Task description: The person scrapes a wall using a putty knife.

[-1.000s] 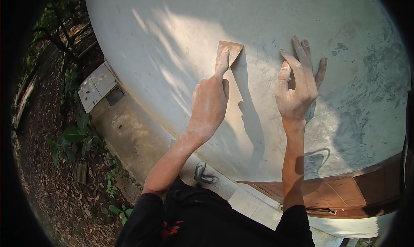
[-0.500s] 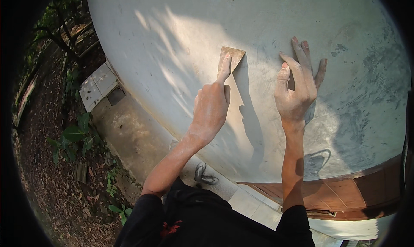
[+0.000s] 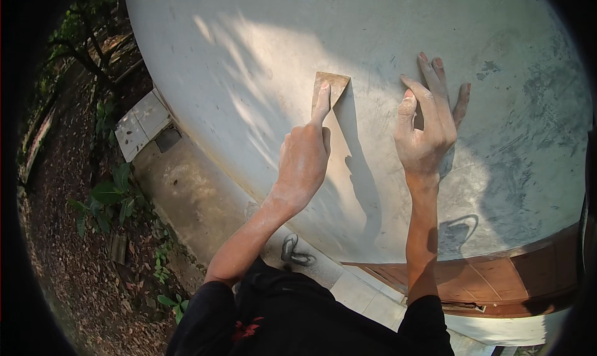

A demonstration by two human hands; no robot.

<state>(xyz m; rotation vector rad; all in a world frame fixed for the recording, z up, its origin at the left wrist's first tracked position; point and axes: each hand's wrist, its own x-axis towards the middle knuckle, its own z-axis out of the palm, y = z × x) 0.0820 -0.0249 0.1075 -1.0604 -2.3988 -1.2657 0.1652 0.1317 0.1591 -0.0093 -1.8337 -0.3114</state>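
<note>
Evidently, our left hand [image 3: 303,157] grips the scraper [image 3: 332,83]; to its right, our right hand [image 3: 428,123] spreads loosely, empty. Too steep a tilt could gouge the wall [image 3: 379,76].

The dust-coated left hand [image 3: 303,160] holds a flat, tan, wedge-shaped scraper [image 3: 336,83], index finger laid along its blade, at a smooth, pale grey wall [image 3: 398,20]. The dusty right hand [image 3: 426,135], fingers spread, is near the wall; contact is unclear. Broad-leaved green plants [image 3: 107,193] grow at left.
</note>
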